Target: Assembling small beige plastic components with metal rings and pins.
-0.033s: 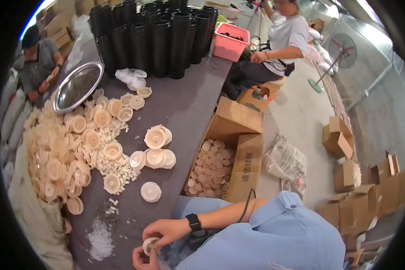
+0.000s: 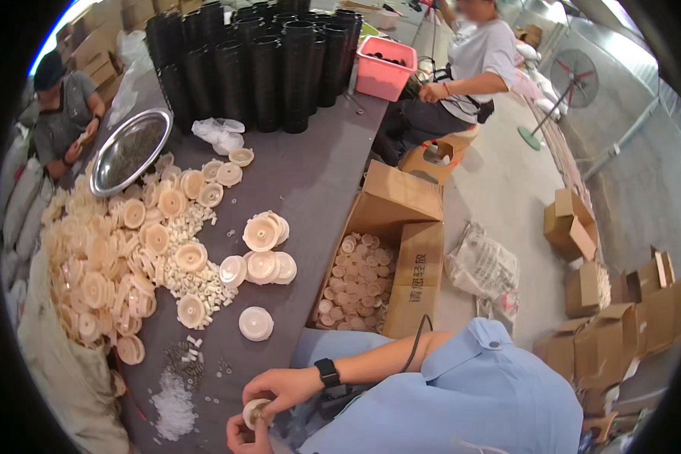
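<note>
Low in the view, a round cream plastic cap (image 2: 253, 409) is pinched between my two hands. My right hand (image 2: 286, 388), with a dark watch on the wrist, closes on it from above. From below, the fingers of my left hand (image 2: 242, 437) hold its lower side, and that forearm is hidden. A single pale disc (image 2: 256, 324) lies on the grey table just beyond my hands. To their left are a heap of small clear-white bits (image 2: 174, 412) and a patch of small dark metal pieces (image 2: 185, 362). Farther off, several stacked caps (image 2: 263, 267) form a small cluster.
A big heap of cream caps (image 2: 91, 272) and short white tubes (image 2: 197, 280) covers the table's left. Behind stand an oval metal tray (image 2: 132, 151), black tubes (image 2: 268, 83) and a pink basket (image 2: 386, 76). An open carton of caps (image 2: 356, 284) adjoins the right edge. Two people sit beyond.
The whole view has shifted very slightly. My hands hold the same cap in nearly the same grip.
</note>
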### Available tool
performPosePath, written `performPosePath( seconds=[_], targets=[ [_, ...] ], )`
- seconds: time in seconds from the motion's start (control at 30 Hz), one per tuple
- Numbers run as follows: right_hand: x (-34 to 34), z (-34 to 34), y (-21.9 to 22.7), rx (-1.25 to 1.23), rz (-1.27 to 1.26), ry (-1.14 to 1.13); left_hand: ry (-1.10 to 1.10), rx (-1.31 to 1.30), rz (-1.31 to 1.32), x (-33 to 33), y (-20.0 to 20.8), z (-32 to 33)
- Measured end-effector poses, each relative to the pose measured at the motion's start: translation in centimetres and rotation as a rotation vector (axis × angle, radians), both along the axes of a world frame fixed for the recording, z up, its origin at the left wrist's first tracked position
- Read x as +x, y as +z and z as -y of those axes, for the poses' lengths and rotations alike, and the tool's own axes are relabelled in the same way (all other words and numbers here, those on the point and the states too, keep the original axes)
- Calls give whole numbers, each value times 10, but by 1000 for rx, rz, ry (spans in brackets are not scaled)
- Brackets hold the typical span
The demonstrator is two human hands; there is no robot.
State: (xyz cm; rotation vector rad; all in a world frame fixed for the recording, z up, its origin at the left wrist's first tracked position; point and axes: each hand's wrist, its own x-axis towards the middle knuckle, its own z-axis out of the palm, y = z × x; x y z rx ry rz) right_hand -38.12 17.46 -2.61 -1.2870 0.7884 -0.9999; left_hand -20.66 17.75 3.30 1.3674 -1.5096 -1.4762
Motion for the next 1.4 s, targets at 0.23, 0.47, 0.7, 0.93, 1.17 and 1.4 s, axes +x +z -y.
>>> performPosePath(
  seconds=[0.23, 0.47, 0.7, 0.93, 1.17, 1.4],
  targets=[
    [-1, -1, -7, -25, 101, -28, -47, -36, 22, -2, -5, 4],
    [1, 7, -14, 40, 138, 82, -27, -34, -4, -3, -8, 6],
    [4, 2, -14, -89, 69, -48, 9, -258, 173, 0, -21, 7],
    [6, -1, -15, 58, 246, 48, 33, -143, 90, -1, -2, -1],
    [-29, -2, 15, 76, -6, -252, -20, -25, -180, 7, -27, 4],
    [-113, 33, 45, 62, -144, -756, 17, 78, -92, 7, -29, 8]
  ],
)
